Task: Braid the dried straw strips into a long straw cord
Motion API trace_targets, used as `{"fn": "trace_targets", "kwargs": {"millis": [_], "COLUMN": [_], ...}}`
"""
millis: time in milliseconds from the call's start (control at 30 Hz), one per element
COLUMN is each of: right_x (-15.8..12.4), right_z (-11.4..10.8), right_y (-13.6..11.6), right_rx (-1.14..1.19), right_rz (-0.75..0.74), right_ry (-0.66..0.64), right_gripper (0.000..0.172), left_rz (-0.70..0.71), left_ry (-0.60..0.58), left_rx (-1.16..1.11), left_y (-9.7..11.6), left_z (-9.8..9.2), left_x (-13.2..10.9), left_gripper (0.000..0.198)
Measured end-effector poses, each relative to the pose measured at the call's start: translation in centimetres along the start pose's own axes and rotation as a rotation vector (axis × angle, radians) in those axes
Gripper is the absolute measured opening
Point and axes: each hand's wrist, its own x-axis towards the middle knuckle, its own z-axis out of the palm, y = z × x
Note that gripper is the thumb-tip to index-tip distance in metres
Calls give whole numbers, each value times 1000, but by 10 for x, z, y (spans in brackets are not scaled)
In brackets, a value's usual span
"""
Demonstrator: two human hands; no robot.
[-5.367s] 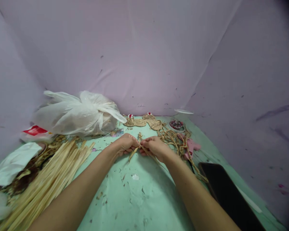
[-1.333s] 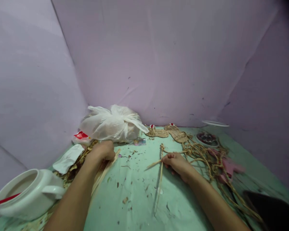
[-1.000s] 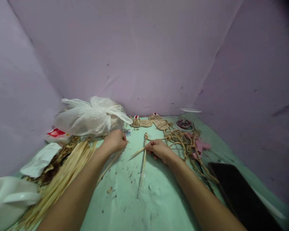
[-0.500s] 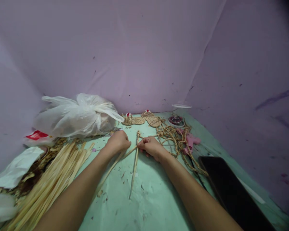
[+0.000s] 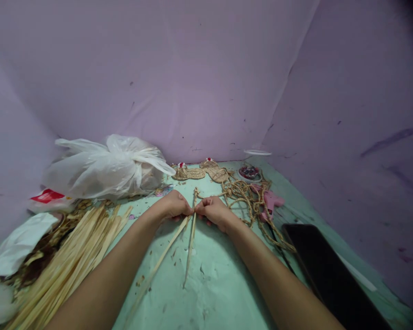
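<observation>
My left hand [image 5: 176,205] and my right hand [image 5: 213,211] meet at the middle of the table, fingertips nearly touching. Both are closed in a pinch around a short braid [image 5: 195,195] of dried straw-coloured fibre. From the left hand a long pale fibre strip [image 5: 165,253] runs down toward me. A second, shorter strip [image 5: 190,254] hangs below the fingertips and ends in a point on the table. The braid's upper end shows just above my fingers and joins a cord toward the right. Exactly how the strips cross is hidden by my fingers.
Left lie a bundle of flat fibre strips [image 5: 72,256] and a tied white plastic bag [image 5: 106,169]. Behind are two small woven slippers [image 5: 192,173] [image 5: 214,172]. To the right are a tangle of braided cord [image 5: 242,195], a pink glue gun [image 5: 270,204], a bead dish [image 5: 249,173] and a dark phone [image 5: 330,275].
My left hand has moved right, from a little apart to against my right fingertips, bringing its strip to the braid. My right hand stays pinched in nearly the same place.
</observation>
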Motion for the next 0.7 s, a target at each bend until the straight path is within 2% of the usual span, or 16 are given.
{"fn": "trace_targets", "kwargs": {"millis": [133, 267, 367, 467, 600, 700], "right_x": [2, 4, 2, -1, -3, -2], "right_z": [1, 3, 2, 0, -5, -7], "right_y": [2, 3, 0, -3, -5, -4], "right_rx": [4, 3, 13, 59, 166, 213], "right_rz": [-2, 7, 14, 16, 37, 44], "right_ry": [11, -8, -14, -20, -63, -65], "right_gripper": [7, 4, 5, 4, 3, 2], "left_rz": [-93, -227, -170, -105, -96, -93], "left_ry": [-4, -107, -136, -71, 7, 1], "left_rx": [-79, -123, -78, -44, -42, -144], "left_y": [1, 2, 2, -1, -4, -2], "left_z": [1, 2, 3, 5, 7, 11], "left_x": [2, 5, 6, 7, 10, 8], "left_gripper": [17, 20, 27, 29, 34, 29]}}
